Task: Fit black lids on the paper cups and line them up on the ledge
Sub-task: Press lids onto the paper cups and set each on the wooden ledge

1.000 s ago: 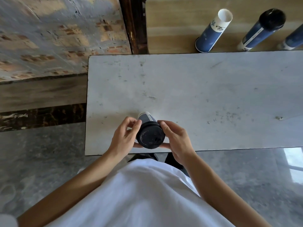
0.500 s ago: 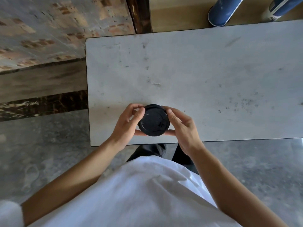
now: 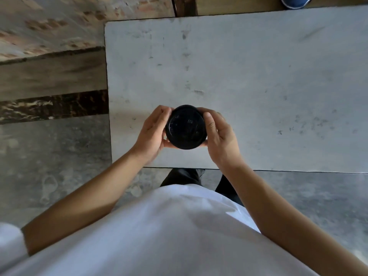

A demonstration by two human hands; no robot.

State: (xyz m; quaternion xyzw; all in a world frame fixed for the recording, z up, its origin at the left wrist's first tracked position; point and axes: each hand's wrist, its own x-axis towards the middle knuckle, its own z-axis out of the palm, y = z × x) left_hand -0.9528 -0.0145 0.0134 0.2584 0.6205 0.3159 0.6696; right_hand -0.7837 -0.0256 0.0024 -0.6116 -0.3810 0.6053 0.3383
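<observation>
1. Your left hand [image 3: 152,134] & right hand [image 3: 220,138] both curl round the black lid [image 3: 186,127] at centre frame, one on each side, fingers & thumbs wrapping its rim.
2. Why, prob.: a two-sided hold lets you press the rim down evenly so it seats all round. The paper cup below is hidden by the lid, so can't tell if it's fully on.
3. The lid sits between your hands, touching both, over the desk [image 3: 258,76] near its lower edge.
4. A blue cup [image 3: 294,2] pokes in at upper right on the wooden ledge [image 3: 239,5], likely where this one goes next.
</observation>
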